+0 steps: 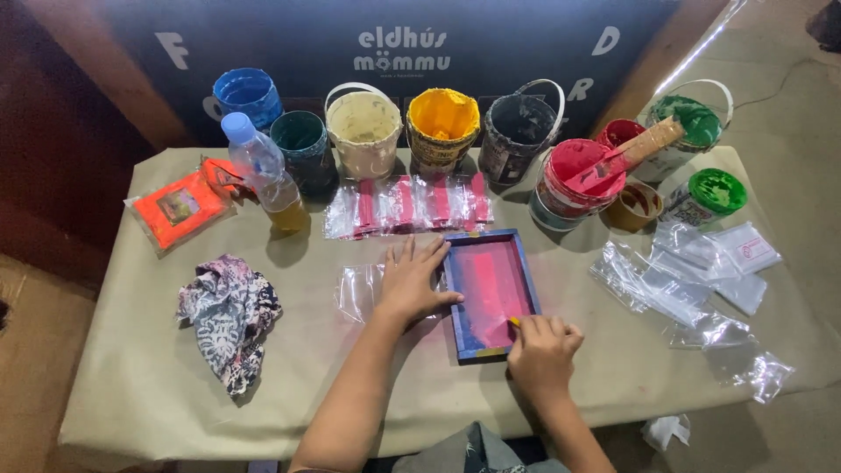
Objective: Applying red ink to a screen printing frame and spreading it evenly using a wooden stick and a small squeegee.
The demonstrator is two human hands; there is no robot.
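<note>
Your left hand (pixel 410 282) presses flat, fingers spread, just left of the blue-framed printing screen (pixel 491 293); your right hand (pixel 543 346), at its near edge, grips a yellow squeegee (pixel 514 322).

Blue-framed screen (pixel 491 293), pink ink

Surface (pixel 158 385) covered in matt tan paper, faintly creased. Printing frame (pixel 489 293): painted blue wood rim, mesh panel coated wet-looking pink ink. Clear plastic bags (pixel 674 293) glossy, crinkled (same film on bag (pixel 359 289) under left hand (pixel 410 282)). Patterned rag (pixel 229 317): soft cloth, rumpled, matt. Paint tubs (pixel 442 127) plastic, rough with dried crust. Bottle (pixel 263 171) clear smooth plastic. Orange packet (pixel 180 208) shiny wrap.
</note>
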